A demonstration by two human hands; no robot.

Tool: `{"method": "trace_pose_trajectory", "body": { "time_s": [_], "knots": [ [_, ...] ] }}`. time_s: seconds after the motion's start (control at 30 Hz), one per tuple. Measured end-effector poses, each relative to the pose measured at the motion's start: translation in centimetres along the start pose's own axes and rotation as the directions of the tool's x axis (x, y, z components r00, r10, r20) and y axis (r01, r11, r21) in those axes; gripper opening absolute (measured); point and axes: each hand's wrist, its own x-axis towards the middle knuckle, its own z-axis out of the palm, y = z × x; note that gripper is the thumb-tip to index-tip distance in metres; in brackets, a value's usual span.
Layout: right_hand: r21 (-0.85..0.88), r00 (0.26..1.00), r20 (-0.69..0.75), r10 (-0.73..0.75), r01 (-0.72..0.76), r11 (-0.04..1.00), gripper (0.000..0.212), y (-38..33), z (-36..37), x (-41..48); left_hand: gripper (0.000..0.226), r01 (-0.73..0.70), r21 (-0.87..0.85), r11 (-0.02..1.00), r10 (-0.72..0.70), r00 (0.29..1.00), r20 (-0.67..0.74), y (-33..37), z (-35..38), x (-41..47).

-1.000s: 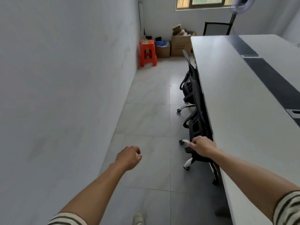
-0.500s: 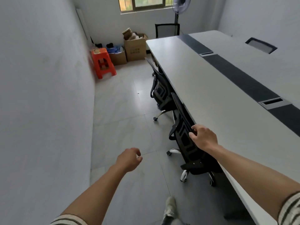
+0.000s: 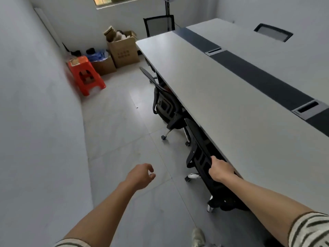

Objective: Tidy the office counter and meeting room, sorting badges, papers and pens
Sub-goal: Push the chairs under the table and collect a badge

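Note:
A long grey meeting table (image 3: 222, 104) with a dark centre strip fills the right side. Two black office chairs stand pushed under its left edge. My right hand (image 3: 219, 171) grips the top of the backrest of the near chair (image 3: 201, 150). The second chair (image 3: 167, 106) stands further along the table. My left hand (image 3: 141, 176) hangs over the tiled floor with loosely curled fingers and holds nothing. No badges, papers or pens show on the table.
A grey wall runs along the left. An orange plastic stool (image 3: 85, 75) and cardboard boxes (image 3: 122, 49) stand at the far end under the window. Two more chairs (image 3: 159, 24) sit at the table's far side. A fan (image 3: 168, 2) stands behind.
My view has swung right and moved forward along the table. My right hand keeps its grip on the near chair's backrest, which now sits close to the table edge. The left hand stays free.

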Motion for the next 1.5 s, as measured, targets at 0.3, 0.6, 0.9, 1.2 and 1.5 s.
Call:
{"method": "trace_pose_trajectory", "body": {
  "time_s": [0.3, 0.6, 0.9, 1.2, 1.5],
  "knots": [
    [0.116, 0.99, -0.019, 0.138, -0.135, 0.984, 0.059, -4.7, 4.3, -3.8, 0.044, -0.344, 0.095, 0.934, 0.339, 0.938, 0.066, 1.2, -2.2, 7.9],
    [0.323, 0.98, -0.053, 0.192, -0.165, 0.932, 0.062, -12.9, 11.8, -12.4, 0.045, -0.57, 0.114, 0.813, 0.581, 0.808, -0.102, -0.6, -2.6, 9.6],
    [0.299, 0.997, -0.017, 0.069, -0.06, 0.952, 0.065, -18.3, 18.3, -18.4, 0.028, -0.489, 0.466, 0.737, 0.525, 0.849, 0.059, -8.1, 0.8, 6.2],
    [0.159, 0.991, -0.008, 0.133, -0.13, 0.979, 0.059, -19.9, 22.2, -25.0, 0.019, -0.354, 0.457, 0.816, 0.412, 0.911, -0.03, -16.0, 3.6, -1.3],
    [0.109, 0.982, -0.031, 0.189, -0.184, 0.977, 0.049, -17.3, 20.9, -25.1, 0.032, -0.382, 0.442, 0.812, 0.456, 0.888, -0.069, -14.9, 4.2, -2.5]
  ]
}}
